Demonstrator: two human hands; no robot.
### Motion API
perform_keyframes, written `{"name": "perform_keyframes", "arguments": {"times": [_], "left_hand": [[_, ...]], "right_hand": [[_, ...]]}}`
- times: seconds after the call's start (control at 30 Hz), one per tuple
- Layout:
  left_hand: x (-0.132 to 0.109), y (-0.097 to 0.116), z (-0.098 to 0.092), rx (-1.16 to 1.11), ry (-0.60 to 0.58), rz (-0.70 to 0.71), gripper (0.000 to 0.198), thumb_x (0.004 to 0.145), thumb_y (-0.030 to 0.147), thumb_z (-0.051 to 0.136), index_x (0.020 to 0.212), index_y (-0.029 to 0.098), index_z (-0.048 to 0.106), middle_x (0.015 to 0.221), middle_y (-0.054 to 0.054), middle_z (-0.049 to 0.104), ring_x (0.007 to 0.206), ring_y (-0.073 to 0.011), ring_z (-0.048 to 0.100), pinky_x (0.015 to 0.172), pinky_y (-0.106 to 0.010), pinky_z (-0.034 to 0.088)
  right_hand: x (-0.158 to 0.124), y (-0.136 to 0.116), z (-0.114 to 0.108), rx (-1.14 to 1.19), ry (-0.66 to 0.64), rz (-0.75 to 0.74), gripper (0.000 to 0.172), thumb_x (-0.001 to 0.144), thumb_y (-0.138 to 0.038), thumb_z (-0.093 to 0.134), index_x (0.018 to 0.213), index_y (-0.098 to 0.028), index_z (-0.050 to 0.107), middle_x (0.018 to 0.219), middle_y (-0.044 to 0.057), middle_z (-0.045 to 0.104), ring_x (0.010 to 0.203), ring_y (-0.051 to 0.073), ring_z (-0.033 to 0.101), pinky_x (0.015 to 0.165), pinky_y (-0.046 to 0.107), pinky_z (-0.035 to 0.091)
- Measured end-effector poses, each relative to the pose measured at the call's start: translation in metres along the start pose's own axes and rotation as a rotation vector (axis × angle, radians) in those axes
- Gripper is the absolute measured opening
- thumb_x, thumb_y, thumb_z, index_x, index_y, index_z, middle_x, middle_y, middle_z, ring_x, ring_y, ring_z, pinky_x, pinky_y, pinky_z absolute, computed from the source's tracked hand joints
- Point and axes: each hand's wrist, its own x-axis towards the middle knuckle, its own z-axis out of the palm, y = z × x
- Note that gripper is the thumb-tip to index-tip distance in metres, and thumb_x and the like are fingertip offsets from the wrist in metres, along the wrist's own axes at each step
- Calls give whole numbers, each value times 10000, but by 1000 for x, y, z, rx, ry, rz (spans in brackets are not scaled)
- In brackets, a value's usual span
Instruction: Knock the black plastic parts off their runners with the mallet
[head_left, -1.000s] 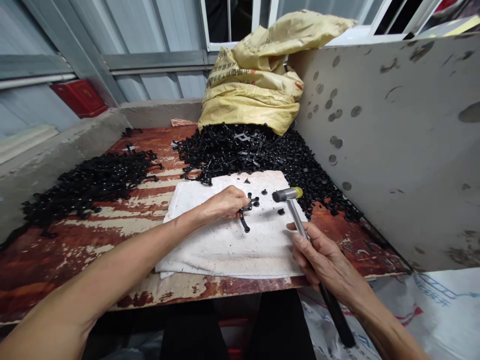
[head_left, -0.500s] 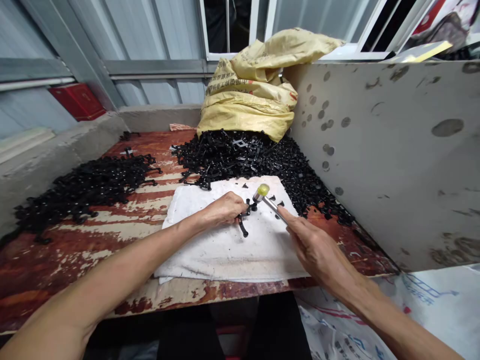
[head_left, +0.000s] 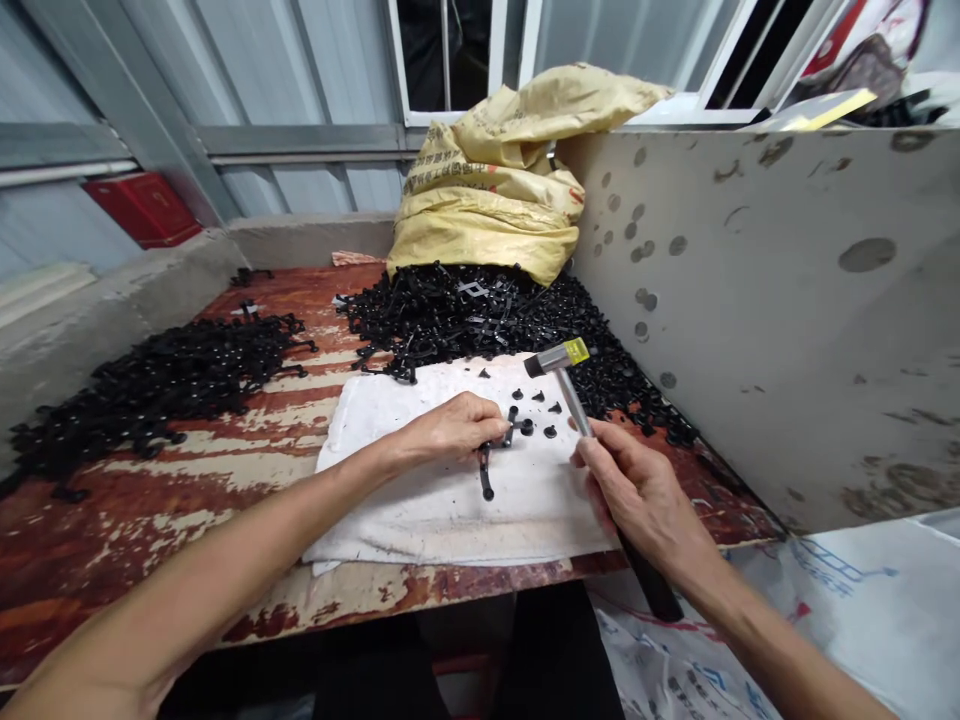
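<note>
My left hand (head_left: 466, 425) rests on the folded white towel (head_left: 390, 510), its fingers pinched on a black linkage part (head_left: 487, 482) whose thin arms stick out to the right and toward me. My right hand (head_left: 630, 475) is wrapped round the dark handle of a mallet (head_left: 574, 395). The mallet's head, silver with a yellow-green face on one end and a dark one on the other, is raised over the towel's far right. Several small black caps (head_left: 550, 432) lie on the towel beside the linkage part.
A heap of black parts (head_left: 427, 315) spills from a yellow woven sack (head_left: 487, 225) at the back. Another pile of black linkage parts (head_left: 165, 380) lies left on the worn red-brown table (head_left: 225, 460). A spotted upright panel (head_left: 750, 300) borders the right side.
The mallet has lifted away from the linkage part and swung right and toward me, its head turning sideways. My left hand keeps its hold on the part. The view has shifted slightly.
</note>
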Motion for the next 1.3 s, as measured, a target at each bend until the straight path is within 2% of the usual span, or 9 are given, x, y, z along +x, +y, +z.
{"name": "perform_keyframes", "arguments": {"times": [0.1, 0.17, 0.27, 0.37, 0.47, 0.53, 0.67, 0.83, 1.3], "left_hand": [[-2, 7, 10, 36, -127, 149, 278, 879, 234, 474, 611, 161, 491, 516, 65, 426, 469, -55, 346, 461, -193, 264], [-3, 7, 18, 77, -144, 220, 275, 882, 253, 479, 623, 159, 492, 548, 61, 417, 509, -61, 358, 491, -199, 276], [-8, 2, 29, 25, 101, 178, 178, 843, 337, 587, 836, 160, 571, 698, 38, 512, 598, -80, 441, 543, -208, 332], [-17, -3, 41, -318, 321, 15, 439, 760, 423, 709, 1065, 165, 528, 898, -28, 587, 747, -127, 563, 621, -238, 437], [-23, -1, 54, -725, 155, -90, 383, 750, 411, 735, 938, 132, 552, 824, -55, 616, 723, -132, 606, 596, -233, 467], [-21, 4, 59, -823, 99, -121, 252, 784, 327, 713, 815, 126, 564, 710, -39, 608, 609, -105, 585, 513, -203, 442], [-8, 16, 53, -777, 209, -213, 165, 840, 149, 625, 712, 151, 520, 537, 35, 524, 375, -53, 439, 343, -169, 330], [15, 21, 39, -739, 222, -304, 234, 861, 69, 577, 639, 115, 519, 493, 35, 507, 308, 9, 322, 297, -115, 168], [35, 22, 40, -734, 265, -351, 259, 853, 41, 569, 608, 107, 519, 441, 35, 486, 284, 8, 300, 274, -102, 161]], "right_hand": [[3, -1, 6, 239, -108, 227, 365, 769, -542, 671, 890, -211, 579, 472, -100, 418, 347, 77, 343, 292, 198, 330], [3, 0, 11, 369, -142, 292, 414, 705, -555, 724, 844, -215, 534, 446, -125, 379, 340, 58, 297, 284, 175, 311], [1, -1, 14, 495, -89, 323, 450, 653, -548, 763, 797, -219, 490, 434, -125, 416, 324, 46, 313, 288, 158, 304], [-2, 0, 17, 532, 19, 323, 453, 674, -557, 739, 802, -226, 458, 438, -126, 451, 304, 43, 353, 300, 144, 288], [-6, 0, 23, 538, 58, 313, 425, 715, -556, 702, 812, -229, 449, 437, -123, 473, 303, 49, 387, 310, 140, 283], [-9, 0, 26, 519, 37, 309, 404, 737, -550, 688, 819, -222, 468, 436, -113, 493, 302, 52, 396, 317, 147, 290], [-16, 2, 19, 428, -10, 287, 408, 781, -577, 640, 852, -193, 521, 487, -74, 563, 308, 52, 417, 337, 166, 307], [-20, 14, -1, 398, 94, 326, 508, 724, -612, 657, 951, -175, 534, 507, -66, 589, 292, 66, 422, 318, 183, 288], [-26, 28, -7, 440, 45, 342, 506, 765, -571, 626, 1047, -159, 537, 544, -46, 631, 301, 60, 431, 329, 181, 315]]}}
